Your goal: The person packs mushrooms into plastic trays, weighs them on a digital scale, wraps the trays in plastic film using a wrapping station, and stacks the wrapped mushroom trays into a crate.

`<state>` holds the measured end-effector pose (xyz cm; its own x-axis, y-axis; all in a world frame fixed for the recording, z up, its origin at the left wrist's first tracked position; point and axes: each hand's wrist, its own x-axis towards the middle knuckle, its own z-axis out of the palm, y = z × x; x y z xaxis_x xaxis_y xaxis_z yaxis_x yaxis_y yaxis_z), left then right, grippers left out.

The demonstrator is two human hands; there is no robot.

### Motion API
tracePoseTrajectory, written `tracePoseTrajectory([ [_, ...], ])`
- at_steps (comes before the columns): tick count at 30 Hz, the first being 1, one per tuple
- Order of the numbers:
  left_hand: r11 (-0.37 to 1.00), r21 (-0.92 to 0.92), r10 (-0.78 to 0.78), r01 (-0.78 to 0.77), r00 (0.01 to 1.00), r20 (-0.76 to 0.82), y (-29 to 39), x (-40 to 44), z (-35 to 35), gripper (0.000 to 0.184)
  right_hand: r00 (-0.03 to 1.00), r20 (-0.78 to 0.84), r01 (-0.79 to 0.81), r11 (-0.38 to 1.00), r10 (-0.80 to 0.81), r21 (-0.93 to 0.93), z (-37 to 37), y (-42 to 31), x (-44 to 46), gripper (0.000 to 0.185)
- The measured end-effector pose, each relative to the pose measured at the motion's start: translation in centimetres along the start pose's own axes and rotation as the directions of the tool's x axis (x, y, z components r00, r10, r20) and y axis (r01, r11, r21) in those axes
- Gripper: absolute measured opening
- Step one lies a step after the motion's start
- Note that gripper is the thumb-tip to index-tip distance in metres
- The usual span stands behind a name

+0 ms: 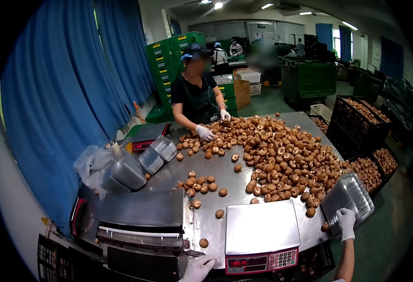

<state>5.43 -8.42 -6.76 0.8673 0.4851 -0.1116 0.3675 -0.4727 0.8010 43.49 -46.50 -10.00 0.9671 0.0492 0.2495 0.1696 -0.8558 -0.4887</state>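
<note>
My right hand (346, 223), in a white glove, is closed on the near edge of a stack of clear plastic trays (350, 196) that stands tilted at the table's right side. At the near edge, my left hand (199, 269), also gloved, lies with its fingers stretched toward the scale and nothing visible in them. Between my hands sits a digital scale (263, 228) with a bare metal plate and a lit red display. Brown mushrooms (286, 157) form a large heap beyond the scale. A smaller group of mushrooms (199, 183) lies to its left.
A wrapping machine (140, 209) stands at left, with more plastic trays (126, 171) behind it. Across the metal table (216, 164), a co-worker (197, 89) in white gloves handles mushrooms. Black crates (357, 124) of mushrooms are stacked at right.
</note>
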Motion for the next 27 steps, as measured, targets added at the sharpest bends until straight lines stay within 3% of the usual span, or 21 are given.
tracePoseTrajectory([
  [1,0.981,-0.193,-0.007,-0.012,0.995,-0.1,0.0,0.2,0.3,0.017,0.999,-0.03,-0.012,0.998,0.014,0.065,-0.6,-0.5,0.0,0.016],
  [2,0.982,-0.19,-0.015,-0.006,0.994,-0.105,0.1,0.2,0.4,0.017,1.0,-0.022,-0.008,0.998,0.009,0.069,-1.0,-0.4,0.3,0.016],
  [4,0.973,-0.216,-0.106,0.079,0.987,-0.117,0.1,0.3,0.2,0.02,0.883,-0.426,0.202,0.979,-0.198,-0.037,-1.5,-0.4,0.7,0.021],
  [5,0.973,-0.213,-0.115,0.089,0.987,-0.111,-0.2,0.4,0.2,0.02,0.854,-0.454,0.204,0.966,-0.254,-0.158,-2.0,-0.2,1.2,0.027],
  [6,0.974,-0.21,-0.113,0.088,0.988,-0.109,-0.1,0.8,0.1,0.02,0.854,-0.455,0.2,0.967,-0.251,-0.157,-1.7,1.1,1.9,0.027],
  [8,0.987,-0.107,-0.134,0.123,0.986,-0.101,0.3,1.2,0.3,0.02,0.947,-0.285,0.072,0.963,-0.148,-0.261,-1.0,4.3,3.3,0.023],
  [10,0.991,-0.098,-0.095,0.086,0.991,-0.092,0.5,1.8,0.6,0.019,0.937,-0.306,0.102,0.969,-0.169,-0.224,-1.6,4.4,3.8,0.02],
  [13,0.994,-0.112,-0.023,0.013,0.995,-0.092,0.0,2.3,1.1,0.019,0.967,-0.215,0.081,0.964,-0.138,-0.253,-2.5,5.0,4.6,0.019],
  [15,0.991,-0.135,0.01,-0.023,0.995,-0.099,0.2,2.4,1.2,0.019,0.998,-0.068,-0.002,1.0,0.004,0.027,-3.3,5.7,5.5,0.019],
  [18,0.996,-0.081,-0.024,0.02,0.999,-0.048,0.9,2.4,1.1,0.019,1.0,0.021,-0.021,0.986,0.018,0.166,-4.2,5.6,5.8,0.021],
  [20,0.994,-0.1,-0.039,0.034,0.998,-0.053,1.1,2.4,1.3,0.02,0.999,-0.031,0.015,0.989,-0.011,0.145,-2.9,8.5,6.9,0.022],
  [23,0.993,-0.109,-0.039,0.033,0.998,-0.053,1.7,2.3,1.5,0.02,0.999,0.036,-0.009,0.976,0.001,0.216,-2.7,8.4,7.4,0.025],
  [25,0.991,-0.12,-0.065,0.06,0.997,-0.038,2.3,2.4,1.2,0.022,0.968,-0.217,0.109,0.991,-0.124,-0.081,-2.1,7.4,6.8,0.026],
  [27,0.992,-0.127,-0.032,0.023,0.997,-0.07,2.6,2.3,1.4,0.022,0.99,-0.13,0.058,0.998,-0.057,0.004,-2.5,7.5,6.7,0.026],
])
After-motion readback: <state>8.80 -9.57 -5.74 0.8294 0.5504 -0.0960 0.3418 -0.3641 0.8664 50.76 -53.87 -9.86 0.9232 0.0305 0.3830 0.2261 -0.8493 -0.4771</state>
